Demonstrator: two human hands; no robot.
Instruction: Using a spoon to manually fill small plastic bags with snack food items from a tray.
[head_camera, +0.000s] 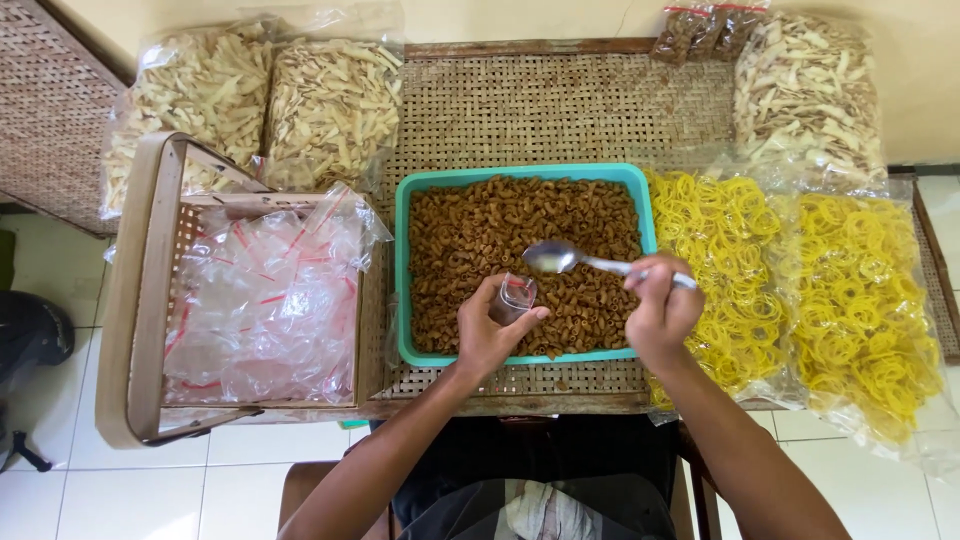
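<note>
My left hand (487, 331) holds a small clear plastic bag (514, 297) over the near part of a teal tray (402, 262) filled with brown curled snacks (480, 225). My right hand (660, 305) grips the handle of a metal spoon (562, 258). The spoon's bowl points left and hovers just above the bag's mouth, over the snacks. The bowl looks empty.
A basket (140, 300) of small clear red-striped bags (262, 300) stands at the left. Large bags of pale stick snacks (260, 105) lie behind it, and another at the back right (805, 90). Bags of yellow ring snacks (800, 290) lie to the right on the woven table (540, 105).
</note>
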